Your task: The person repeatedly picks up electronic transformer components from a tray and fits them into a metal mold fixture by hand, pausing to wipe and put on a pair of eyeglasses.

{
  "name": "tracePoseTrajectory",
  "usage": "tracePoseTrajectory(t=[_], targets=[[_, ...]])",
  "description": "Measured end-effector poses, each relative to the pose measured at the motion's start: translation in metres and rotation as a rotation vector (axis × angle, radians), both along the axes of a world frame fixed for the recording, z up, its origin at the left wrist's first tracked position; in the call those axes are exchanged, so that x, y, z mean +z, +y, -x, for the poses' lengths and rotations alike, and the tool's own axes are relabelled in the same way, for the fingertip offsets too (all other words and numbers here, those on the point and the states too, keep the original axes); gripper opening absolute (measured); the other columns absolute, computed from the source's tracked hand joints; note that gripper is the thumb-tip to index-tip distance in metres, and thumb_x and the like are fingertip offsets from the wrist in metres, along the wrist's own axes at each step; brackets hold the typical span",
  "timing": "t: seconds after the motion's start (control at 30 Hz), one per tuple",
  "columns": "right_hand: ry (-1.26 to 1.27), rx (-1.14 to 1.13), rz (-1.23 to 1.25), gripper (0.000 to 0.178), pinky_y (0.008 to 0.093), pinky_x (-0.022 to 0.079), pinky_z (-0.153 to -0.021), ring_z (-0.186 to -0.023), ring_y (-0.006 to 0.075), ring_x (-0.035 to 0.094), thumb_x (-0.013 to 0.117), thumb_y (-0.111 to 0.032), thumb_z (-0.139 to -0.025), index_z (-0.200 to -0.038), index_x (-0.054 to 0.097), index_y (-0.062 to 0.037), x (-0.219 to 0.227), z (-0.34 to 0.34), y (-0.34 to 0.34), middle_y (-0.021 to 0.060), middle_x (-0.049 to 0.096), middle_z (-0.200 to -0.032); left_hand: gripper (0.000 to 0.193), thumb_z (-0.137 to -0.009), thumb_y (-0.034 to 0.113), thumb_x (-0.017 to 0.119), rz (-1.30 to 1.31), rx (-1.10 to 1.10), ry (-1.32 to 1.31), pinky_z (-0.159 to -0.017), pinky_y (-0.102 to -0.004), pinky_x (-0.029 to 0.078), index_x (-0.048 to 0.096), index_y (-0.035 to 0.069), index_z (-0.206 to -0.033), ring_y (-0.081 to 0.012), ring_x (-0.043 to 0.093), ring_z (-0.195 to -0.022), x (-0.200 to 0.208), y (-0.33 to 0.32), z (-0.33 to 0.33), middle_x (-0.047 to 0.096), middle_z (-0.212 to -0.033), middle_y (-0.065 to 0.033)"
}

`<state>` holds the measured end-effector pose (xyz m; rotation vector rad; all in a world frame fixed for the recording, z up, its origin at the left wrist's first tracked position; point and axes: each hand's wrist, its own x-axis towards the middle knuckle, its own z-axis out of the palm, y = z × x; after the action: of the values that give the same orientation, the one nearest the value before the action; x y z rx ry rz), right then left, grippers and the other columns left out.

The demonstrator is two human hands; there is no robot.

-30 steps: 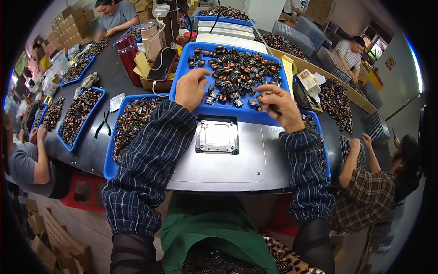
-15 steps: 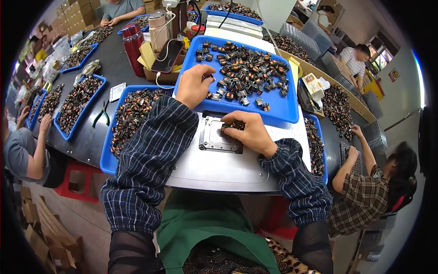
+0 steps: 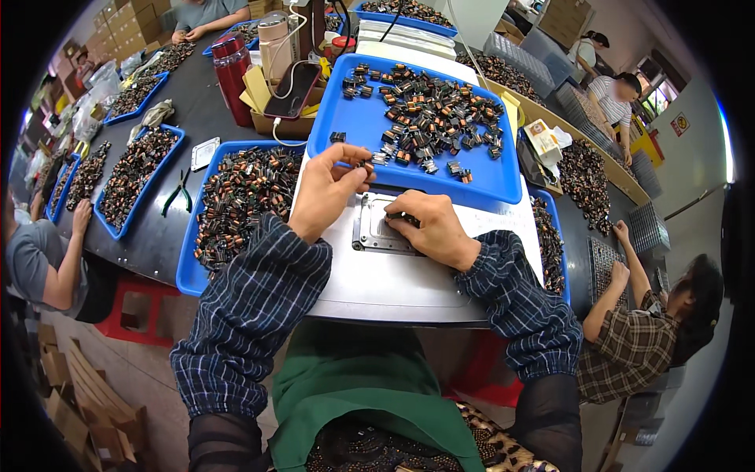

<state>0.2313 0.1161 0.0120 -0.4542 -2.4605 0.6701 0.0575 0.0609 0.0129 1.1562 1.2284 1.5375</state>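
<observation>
My left hand point(image 3: 326, 191) is closed, thumb and fingers pinching a small copper-wound coil point(image 3: 365, 165) just off the near edge of the blue tray point(image 3: 358, 122). Many similar coils point(image 3: 436, 110), with dark cores and orange windings, lie heaped in that tray. My right hand point(image 3: 442, 230) is closed over the square metal fixture point(image 3: 376, 228), its fingers round a dark coil point(image 3: 404, 217) that they partly hide. The fixture sits on a silver metal plate point(image 3: 377, 291) in front of me.
A full blue tray of coils point(image 3: 244, 197) stands left of the plate, another point(image 3: 548, 244) on the right. Pliers point(image 3: 178, 193) lie farther left. A red flask point(image 3: 232, 75) and a phone point(image 3: 293, 92) stand behind. Co-workers sit at both sides, one in plaid point(image 3: 637, 338).
My left hand has come back from the blue tray toward me, now with a coil showing in its fingertips. My right hand stays at the fixture.
</observation>
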Motion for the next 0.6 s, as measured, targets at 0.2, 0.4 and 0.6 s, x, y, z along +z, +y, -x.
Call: tracePoseTrajectory(t=[0.2, 0.4, 0.6], targets=[[0.222, 0.0, 0.136, 0.017, 0.0279, 0.043, -0.049, -0.059, 0.0165, 0.055, 0.062, -0.003, -0.068, -0.084, 0.057, -0.0012, -0.008, -0.005, 0.01, 0.0069, 0.058, -0.073, 0.024, -0.076, -0.003, 0.055, -0.062, 0.018, 0.242, -0.068, -0.021, 0.045, 0.057, 0.001, -0.099, -0.0103, 0.055, -0.075, -0.003, -0.001, -0.009, 0.055, -0.092, -0.007], [0.678, -0.177, 1.165, 0.017, 0.0161, 0.029, -0.036, -0.052, 0.0053, 0.048, 0.064, -0.009, -0.071, -0.086, 0.059, -0.0022, 0.043, -0.049, 0.047, 0.0044, 0.057, -0.067, 0.018, -0.075, 0.001, 0.057, -0.045, 0.035, 0.32, -0.061, -0.0223, 0.043, 0.058, 0.001, -0.094, -0.0099, 0.052, -0.067, -0.01, -0.01, -0.012, 0.054, -0.078, -0.0024], [-0.038, -0.209, 0.122, 0.014, 0.0229, 0.043, -0.053, -0.062, 0.0118, 0.055, 0.066, -0.005, -0.068, -0.08, 0.063, 0.0003, 0.023, -0.066, 0.087, 0.0062, 0.06, -0.068, 0.019, -0.076, -0.002, 0.054, -0.085, -0.03, 0.699, -0.06, -0.0241, 0.044, 0.057, 0.0, -0.094, -0.0138, 0.054, -0.071, 0.001, -0.018, -0.025, 0.055, -0.081, -0.006]])
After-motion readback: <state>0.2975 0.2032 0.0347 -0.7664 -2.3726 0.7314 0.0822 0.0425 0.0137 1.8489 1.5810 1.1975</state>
